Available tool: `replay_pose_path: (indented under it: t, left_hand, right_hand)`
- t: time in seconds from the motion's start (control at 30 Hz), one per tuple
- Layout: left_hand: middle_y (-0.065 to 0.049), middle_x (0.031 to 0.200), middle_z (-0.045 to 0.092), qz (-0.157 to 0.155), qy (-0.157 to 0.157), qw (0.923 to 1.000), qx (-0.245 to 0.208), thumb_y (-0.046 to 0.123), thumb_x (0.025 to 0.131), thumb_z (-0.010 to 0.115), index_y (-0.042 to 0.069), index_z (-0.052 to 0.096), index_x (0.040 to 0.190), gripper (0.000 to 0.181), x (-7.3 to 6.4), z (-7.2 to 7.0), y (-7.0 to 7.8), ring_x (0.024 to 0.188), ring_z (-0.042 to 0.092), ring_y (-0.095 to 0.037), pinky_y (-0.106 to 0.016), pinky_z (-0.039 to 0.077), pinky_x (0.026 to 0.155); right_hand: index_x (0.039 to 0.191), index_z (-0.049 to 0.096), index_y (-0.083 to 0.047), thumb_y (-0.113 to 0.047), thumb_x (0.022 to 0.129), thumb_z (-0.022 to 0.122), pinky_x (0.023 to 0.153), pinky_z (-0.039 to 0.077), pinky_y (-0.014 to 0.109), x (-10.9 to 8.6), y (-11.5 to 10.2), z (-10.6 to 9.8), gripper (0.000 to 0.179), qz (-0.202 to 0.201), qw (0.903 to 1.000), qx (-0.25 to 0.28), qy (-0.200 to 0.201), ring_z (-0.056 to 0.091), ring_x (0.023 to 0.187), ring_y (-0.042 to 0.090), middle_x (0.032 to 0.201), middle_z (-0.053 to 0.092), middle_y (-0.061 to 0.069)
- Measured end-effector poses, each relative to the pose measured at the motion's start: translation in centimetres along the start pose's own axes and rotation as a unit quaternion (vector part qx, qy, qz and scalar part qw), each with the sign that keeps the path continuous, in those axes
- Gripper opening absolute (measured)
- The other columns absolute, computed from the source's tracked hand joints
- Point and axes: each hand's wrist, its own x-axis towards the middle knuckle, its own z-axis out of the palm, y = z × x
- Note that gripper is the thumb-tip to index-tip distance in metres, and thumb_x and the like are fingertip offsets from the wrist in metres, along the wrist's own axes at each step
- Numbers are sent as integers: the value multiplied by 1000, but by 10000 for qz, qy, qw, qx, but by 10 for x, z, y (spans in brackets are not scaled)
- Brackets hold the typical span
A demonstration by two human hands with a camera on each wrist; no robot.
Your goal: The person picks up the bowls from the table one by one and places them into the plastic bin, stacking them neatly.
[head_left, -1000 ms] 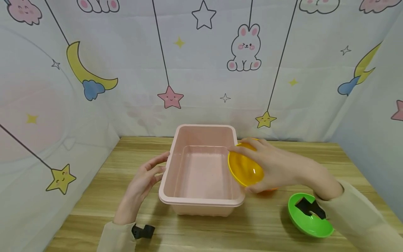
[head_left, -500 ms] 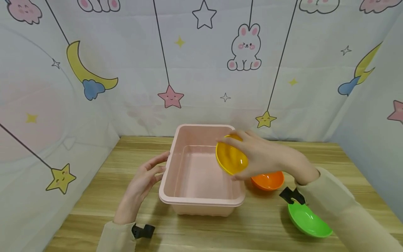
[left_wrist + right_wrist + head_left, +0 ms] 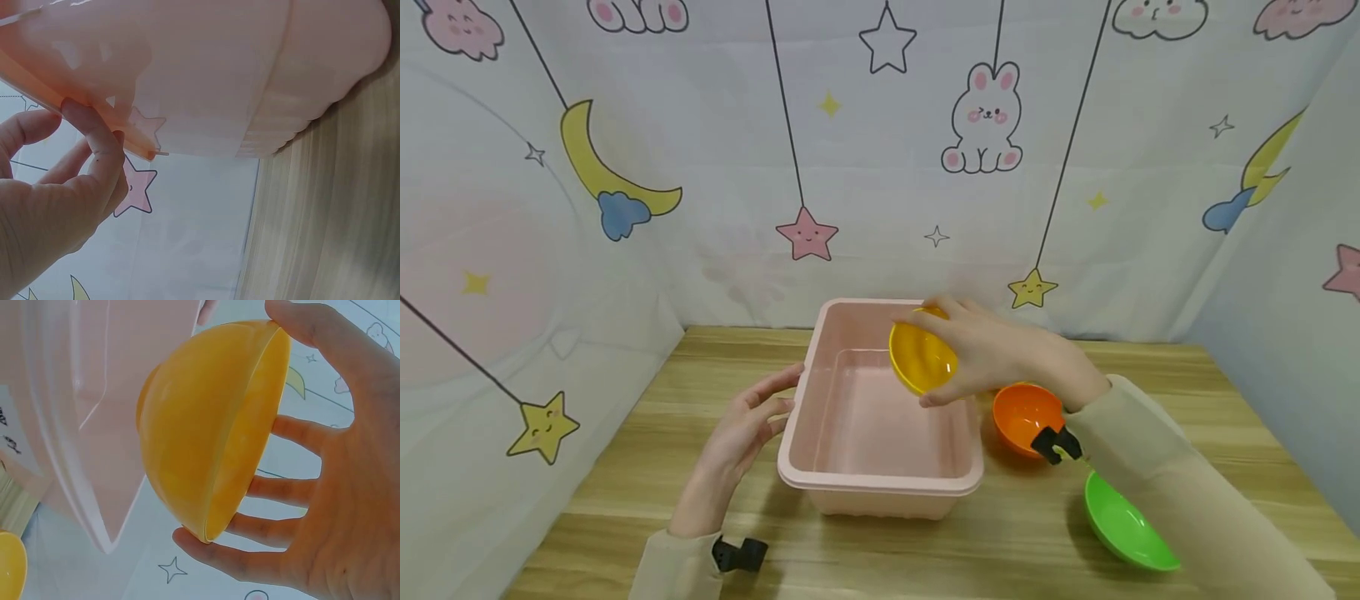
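My right hand [image 3: 992, 346] grips a yellow bowl [image 3: 917, 358] by its rim, over the right part of a pink plastic basin [image 3: 880, 482]. The bowl is tipped on its side; in the right wrist view its foot faces the basin and my thumb and fingers span the rim. At the basin's left side, my left hand [image 3: 737, 442] touches the rim from outside with relaxed, bent fingers. The left wrist view shows a fingertip right at the rim's edge, beside the outer wall [image 3: 200, 75]. Inside, the basin floor [image 3: 880, 425] is bare where it shows.
An orange bowl [image 3: 1022, 412] stands right of the basin, with a yellow edge just behind it. Nearer the front right is a green bowl [image 3: 1123, 521], partly hidden by my right sleeve [image 3: 1195, 492]. A patterned cloth [image 3: 880, 167] hangs behind the wooden table [image 3: 715, 342].
My right hand has carried the yellow bowl leftward and away from me, from the basin's right edge to over its inside. The orange bowl has come into view. My left hand has stayed put.
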Motion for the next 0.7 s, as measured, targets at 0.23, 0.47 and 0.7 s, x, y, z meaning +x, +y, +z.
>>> replay_pose_path:
  t: [0.23, 0.47, 0.7]
  left_hand:
    - [9, 123, 54, -28, 1, 10000, -1, 3, 93, 53, -4, 36, 145, 55, 1, -1, 0, 107, 61, -4, -27, 53, 88]
    - [8, 125, 54, -34, 20, 10000, -73, 2, 92, 52, -3, 37, 145, 55, 2, -2, -1, 107, 60, -4, -27, 53, 87]
    - [4, 127, 52, -73, 19, 10000, -6, 3, 93, 52, -3, 36, 145, 55, 2, -1, 0, 108, 61, -5, -26, 53, 87]
  right_hand:
    - [150, 27, -37, -56, 74, 72, 101, 42, 55, 26, -4, -4, 91, 135, 9994, 30, -317, 38, 131, 34, 150, 32, 11]
    - [150, 25, -38, -56, 74, 72, 99, 45, 53, 44, -7, -3, 90, 201, 9987, 50, -472, 39, 129, 33, 151, 30, 10]
    - [149, 26, -40, -56, 74, 71, 98, 47, 51, 61, -9, 2, 90, 296, 9982, 91, -518, 38, 128, 31, 151, 29, 9]
